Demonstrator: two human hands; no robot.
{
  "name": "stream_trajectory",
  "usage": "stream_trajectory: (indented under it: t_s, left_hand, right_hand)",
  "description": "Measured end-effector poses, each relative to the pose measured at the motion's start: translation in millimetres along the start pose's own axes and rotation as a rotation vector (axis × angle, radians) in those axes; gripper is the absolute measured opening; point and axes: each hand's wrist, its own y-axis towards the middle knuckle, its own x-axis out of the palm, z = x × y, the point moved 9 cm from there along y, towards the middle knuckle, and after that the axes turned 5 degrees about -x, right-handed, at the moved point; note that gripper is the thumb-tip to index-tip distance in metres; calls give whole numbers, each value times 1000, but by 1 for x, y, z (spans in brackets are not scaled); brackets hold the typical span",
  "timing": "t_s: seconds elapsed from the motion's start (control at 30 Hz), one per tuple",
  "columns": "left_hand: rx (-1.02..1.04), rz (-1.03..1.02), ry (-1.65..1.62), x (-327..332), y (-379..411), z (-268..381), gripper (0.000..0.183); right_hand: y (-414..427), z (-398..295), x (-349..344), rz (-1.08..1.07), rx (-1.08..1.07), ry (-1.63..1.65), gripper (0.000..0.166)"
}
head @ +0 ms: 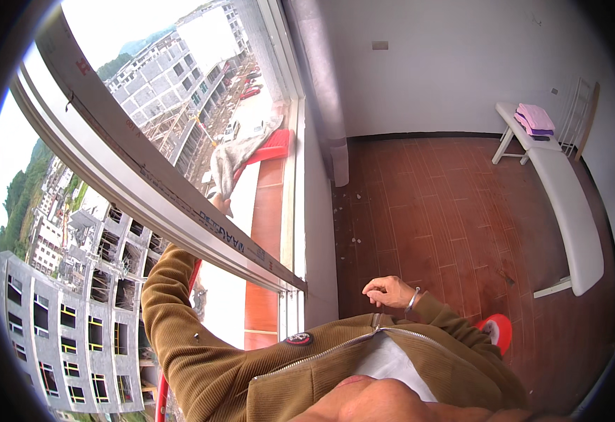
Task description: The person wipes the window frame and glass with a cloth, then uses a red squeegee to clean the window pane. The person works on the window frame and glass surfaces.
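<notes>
My left arm reaches out past the window sash (181, 192), whose frame bears printed writing. Outside, my left hand (221, 203) grips the lower end of a grey cloth (226, 162), partly hidden by the sash. The cloth's upper part lies by a red rail or ledge (271, 146) beyond the window. My right hand (391, 291), with a silver bangle at the wrist, hovers in front of my body on the room side. Its fingers are loosely curled and hold nothing.
A grey curtain (328, 95) hangs at the window's edge. On the right stands a white padded folding bed (566, 211) with folded pink and purple towels (535, 119). Behind my right arm sits a red round container (503, 332). Far below outside are a street and unfinished buildings (75, 337).
</notes>
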Motion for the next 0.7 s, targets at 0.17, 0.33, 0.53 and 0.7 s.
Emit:
stream_trajectory:
  t_s: [0.17,0.33,0.53,0.7]
  left_hand:
    - [116,-172,-330,-75,-146,55,23]
    - [-456,-304,-416,-127,-231,60,35]
    - [-262,-45,102,-215,-262,85,36]
    - [-254,38,253,-274,-268,86,36]
  right_hand:
    - [8,3,57,-394,-93,-110,24]
    - [-3,-65,156,-876,-252,54,24]
    - [-13,-139,227,-1067,-403,307,27]
    - [41,-161,211,-462,-544,456,24]
